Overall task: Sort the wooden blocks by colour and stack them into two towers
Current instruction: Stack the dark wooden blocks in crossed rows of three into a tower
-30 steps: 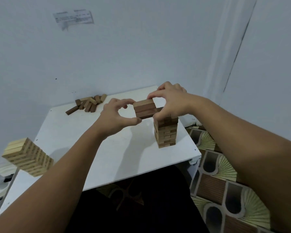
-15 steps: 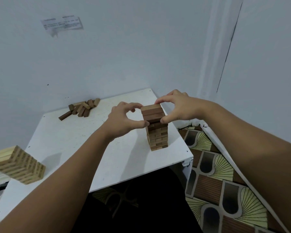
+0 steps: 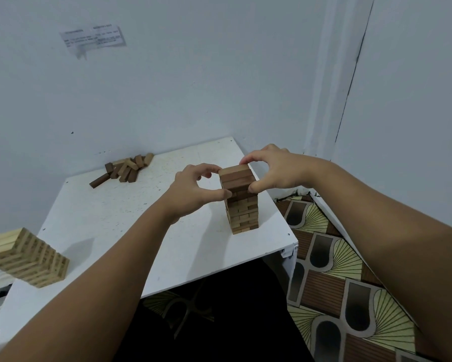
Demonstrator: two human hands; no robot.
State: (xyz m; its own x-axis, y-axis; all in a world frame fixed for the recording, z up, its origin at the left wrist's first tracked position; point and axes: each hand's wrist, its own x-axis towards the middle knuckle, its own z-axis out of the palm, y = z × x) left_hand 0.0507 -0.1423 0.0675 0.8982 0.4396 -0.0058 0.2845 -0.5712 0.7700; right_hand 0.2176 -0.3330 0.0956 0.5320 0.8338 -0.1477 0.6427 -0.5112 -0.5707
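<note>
Both hands clamped on top layers of dark tower (image 3: 242, 199), desk's right edge: left hand (image 3: 193, 190) pinches left side, right hand (image 3: 274, 168) right side; tower's long axis upright between them.

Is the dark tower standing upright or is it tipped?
Upright: the dark tower stands straight on the white table, both hands pinching its top layers.

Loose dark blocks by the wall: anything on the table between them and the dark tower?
Nothing visible. The loose dark blocks lie at the back by the wall, with bare white table between them and the dark tower, whose top both hands grip.
</note>
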